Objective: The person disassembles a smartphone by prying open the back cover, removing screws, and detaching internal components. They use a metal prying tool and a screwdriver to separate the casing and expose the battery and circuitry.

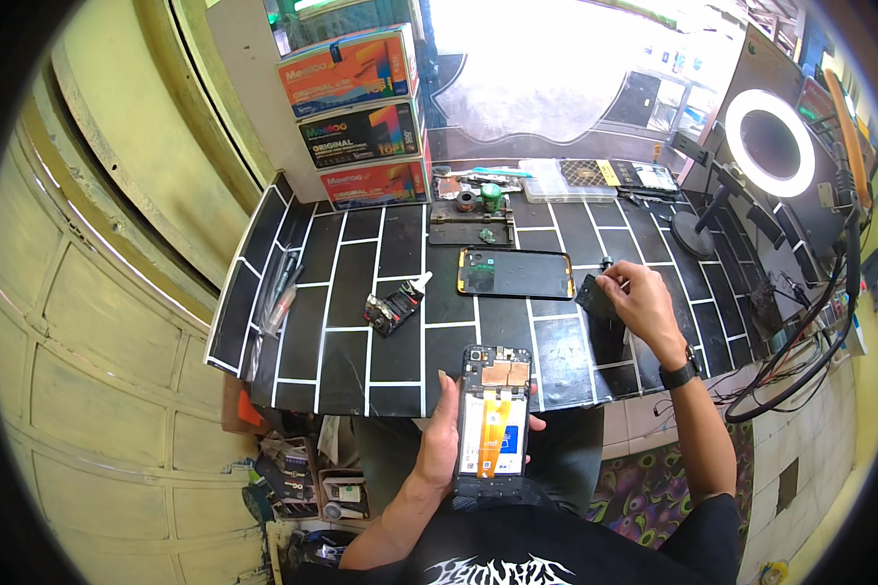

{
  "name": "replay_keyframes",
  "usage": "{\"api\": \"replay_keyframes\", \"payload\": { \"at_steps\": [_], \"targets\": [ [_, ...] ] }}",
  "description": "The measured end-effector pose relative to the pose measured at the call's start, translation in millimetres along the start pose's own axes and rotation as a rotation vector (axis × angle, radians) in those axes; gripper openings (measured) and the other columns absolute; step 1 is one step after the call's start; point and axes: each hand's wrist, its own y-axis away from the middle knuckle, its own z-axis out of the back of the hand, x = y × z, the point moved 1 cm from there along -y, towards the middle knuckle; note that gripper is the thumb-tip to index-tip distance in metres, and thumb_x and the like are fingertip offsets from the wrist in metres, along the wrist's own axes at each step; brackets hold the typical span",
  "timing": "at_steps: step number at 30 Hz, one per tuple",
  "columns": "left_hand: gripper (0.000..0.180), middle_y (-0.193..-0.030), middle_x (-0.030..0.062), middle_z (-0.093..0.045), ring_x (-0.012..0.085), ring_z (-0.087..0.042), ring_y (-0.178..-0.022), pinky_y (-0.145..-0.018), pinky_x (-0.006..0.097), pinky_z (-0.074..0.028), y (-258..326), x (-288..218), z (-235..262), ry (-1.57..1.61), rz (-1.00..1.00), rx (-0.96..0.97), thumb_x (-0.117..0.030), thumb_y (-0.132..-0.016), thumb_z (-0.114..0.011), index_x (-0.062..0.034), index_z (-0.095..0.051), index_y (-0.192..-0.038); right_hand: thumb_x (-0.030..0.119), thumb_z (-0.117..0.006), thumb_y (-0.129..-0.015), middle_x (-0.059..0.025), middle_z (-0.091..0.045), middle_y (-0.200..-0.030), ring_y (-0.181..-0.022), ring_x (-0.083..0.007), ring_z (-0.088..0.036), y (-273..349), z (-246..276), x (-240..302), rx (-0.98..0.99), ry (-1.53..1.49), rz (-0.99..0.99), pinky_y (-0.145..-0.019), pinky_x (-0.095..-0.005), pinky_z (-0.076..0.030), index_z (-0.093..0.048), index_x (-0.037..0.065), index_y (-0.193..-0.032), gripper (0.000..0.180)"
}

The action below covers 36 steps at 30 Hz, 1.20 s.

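My left hand (443, 434) grips an opened smartphone (495, 414) upright near the desk's front edge. Its back is off, so the white battery (476, 434), an orange flex cable (495, 439) and the copper-coloured shielding show. Over the desk to the right, my right hand (644, 304) is closed, thumb and fingers pinched together beside a small flat black piece (593, 297). A small dark tip (607, 262) pokes out above those fingers; what they hold is mostly hidden. A black phone back cover (515, 273) lies flat between the hands, farther off.
A black-and-white tube (397, 307) lies left of the cover. Pens or tools (285, 283) rest at the left edge. Stacked boxes (361, 132), a parts tray (470, 232) and a clear plastic case (566, 180) line the back. A lit ring lamp (695, 234) and cables (819, 361) stand right.
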Motion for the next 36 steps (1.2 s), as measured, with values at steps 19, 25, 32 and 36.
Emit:
{"api": "replay_keyframes", "payload": {
  "at_steps": [19,25,32,36],
  "targets": [
    [0.084,-0.135,0.0223,-0.062,0.0321,-0.07,-0.114,-0.088,0.04,-0.063,-11,7,-7,-0.14,-0.208,-0.071,-0.065,-0.108,-0.02,0.0034,-0.041,-0.152,0.008,-0.084,-0.083,-0.0168,-0.055,-0.13,-0.124,-0.0371,-0.056,71,-1,89,0.114,-0.348,0.343,-0.101,-0.0464,-0.049,-0.071,0.008,-0.097,0.019],
    [0.077,-0.129,0.0213,-0.064,0.029,-0.07,-0.113,-0.09,0.037,-0.061,-12,9,-11,-0.164,-0.265,-0.052,-0.059,-0.111,-0.023,0.0051,-0.044,-0.148,0.01,-0.087,-0.079,-0.016,-0.057,-0.135,-0.132,-0.0368,-0.054,80,-6,93,0.123,-0.359,0.317,-0.107,-0.0502,-0.046,-0.074,0.009,-0.095,0.02],
    [0.071,-0.129,0.0216,-0.064,0.0291,-0.07,-0.114,-0.091,0.038,-0.062,-12,13,-12,-0.192,-0.292,-0.07,-0.054,-0.113,-0.021,0.0039,-0.043,-0.147,0.011,-0.089,-0.077,-0.0138,-0.058,-0.135,-0.133,-0.0343,-0.054,76,-3,92,0.134,-0.372,0.331,-0.107,-0.0511,-0.046,-0.079,0.012,-0.094,0.02],
    [0.069,-0.129,0.0214,-0.065,0.0288,-0.07,-0.114,-0.091,0.037,-0.061,-13,14,-10,-0.215,-0.296,-0.073,-0.053,-0.113,-0.021,0.0033,-0.042,-0.147,0.011,-0.088,-0.078,-0.0151,-0.057,-0.136,-0.133,-0.0354,-0.054,74,0,90,0.175,-0.359,0.35,-0.107,-0.0501,-0.047,-0.078,0.012,-0.096,0.02]
  ]
}}
